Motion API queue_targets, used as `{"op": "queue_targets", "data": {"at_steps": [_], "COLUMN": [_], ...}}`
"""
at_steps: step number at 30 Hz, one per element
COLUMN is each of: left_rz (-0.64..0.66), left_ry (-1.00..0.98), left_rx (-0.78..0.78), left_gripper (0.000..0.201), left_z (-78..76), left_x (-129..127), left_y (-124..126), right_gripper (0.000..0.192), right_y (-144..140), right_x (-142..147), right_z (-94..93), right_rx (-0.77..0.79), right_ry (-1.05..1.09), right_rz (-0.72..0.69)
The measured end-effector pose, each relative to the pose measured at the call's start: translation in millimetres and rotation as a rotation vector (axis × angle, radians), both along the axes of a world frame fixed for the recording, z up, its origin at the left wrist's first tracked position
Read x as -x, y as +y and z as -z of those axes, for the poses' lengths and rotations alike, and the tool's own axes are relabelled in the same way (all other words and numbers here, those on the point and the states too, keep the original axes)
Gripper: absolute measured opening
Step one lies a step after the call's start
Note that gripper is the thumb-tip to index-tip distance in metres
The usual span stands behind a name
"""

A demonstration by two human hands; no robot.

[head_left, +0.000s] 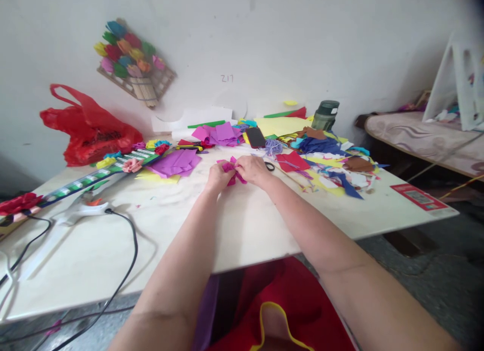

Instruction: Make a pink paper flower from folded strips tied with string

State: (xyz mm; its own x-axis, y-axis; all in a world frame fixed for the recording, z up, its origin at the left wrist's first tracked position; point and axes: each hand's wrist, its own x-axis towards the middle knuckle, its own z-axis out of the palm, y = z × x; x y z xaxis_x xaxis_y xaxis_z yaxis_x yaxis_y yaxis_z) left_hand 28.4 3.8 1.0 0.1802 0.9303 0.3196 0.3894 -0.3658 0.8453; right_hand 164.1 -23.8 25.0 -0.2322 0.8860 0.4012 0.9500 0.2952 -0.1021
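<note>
Over the middle of the white table (pixel 249 220), my left hand (pixel 219 177) and my right hand (pixel 252 169) meet on a piece of magenta crepe paper (pixel 239 178). The fingers of both hands are closed, pinching the gathered paper between them; its edges stick out around the fingertips. Fingers partly hide its exact shape. Just right of my right hand, a black scissor handle loop (pixel 269 166) shows. A red paper square (pixel 292 162) lies further right. Left of my hands is a stack of purple paper sheets (pixel 180 162).
A white glue gun (pixel 81 210) with a black cord lies at left, beside a decorated strip with paper flowers (pixel 86 182). Behind are a red plastic bag (pixel 94 131), a phone (pixel 255 137) and a green bottle (pixel 325 115). Paper scraps (pixel 321 147) cover the right back.
</note>
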Motion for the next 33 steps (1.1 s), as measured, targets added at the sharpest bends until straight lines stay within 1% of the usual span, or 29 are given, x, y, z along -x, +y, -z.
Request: {"op": "queue_targets", "data": {"at_steps": [3, 8, 12, 16, 20, 24, 27, 29, 31, 33], "left_rz": [-0.012, 0.02, 0.028, 0.044, 0.076, 0.054, 0.031, 0.038, 0.051, 0.066], "left_ry": [0.029, 0.061, 0.119, 0.125, 0.088, 0.064, 0.031, 0.006, -0.025, -0.066], "left_rx": [-0.076, -0.128, -0.174, -0.143, -0.099, -0.03, 0.031, 0.029, 0.015, 0.004], "left_gripper": [0.016, 0.027, 0.024, 0.013, 0.012, 0.006, 0.003, 0.002, 0.006, 0.012], "left_z": [1.7, 4.9, 5.3, 5.9, 4.5, 1.6, 2.1, 3.8, 5.6, 6.6], "left_x": [0, 0, -1, -2, -4, -4, -3, -2, 0, 0], "left_y": [3, 6, 5, 4, 2, 1, 3, 5, 6, 7], "right_gripper": [0.026, 0.024, 0.023, 0.022, 0.022, 0.023, 0.026, 0.027, 0.026, 0.023], "right_y": [4, 9, 10, 9, 7, 5, 2, 0, -2, -1], "right_x": [-3, -7, -6, -5, -5, -4, 0, 2, 1, -4], "right_z": [1.7, 2.7, 4.2, 3.1, 1.8, 2.7, 3.6, 4.0, 4.1, 4.0], "right_rx": [0.016, 0.097, 0.086, 0.08, 0.083, 0.031, -0.025, -0.061, -0.087, -0.108], "right_ry": [0.153, 0.304, 0.313, 0.286, 0.235, 0.069, -0.098, -0.153, -0.112, 0.038], "right_rz": [0.059, 0.078, 0.11, 0.125, 0.135, 0.083, -0.031, -0.106, -0.13, -0.12]}}
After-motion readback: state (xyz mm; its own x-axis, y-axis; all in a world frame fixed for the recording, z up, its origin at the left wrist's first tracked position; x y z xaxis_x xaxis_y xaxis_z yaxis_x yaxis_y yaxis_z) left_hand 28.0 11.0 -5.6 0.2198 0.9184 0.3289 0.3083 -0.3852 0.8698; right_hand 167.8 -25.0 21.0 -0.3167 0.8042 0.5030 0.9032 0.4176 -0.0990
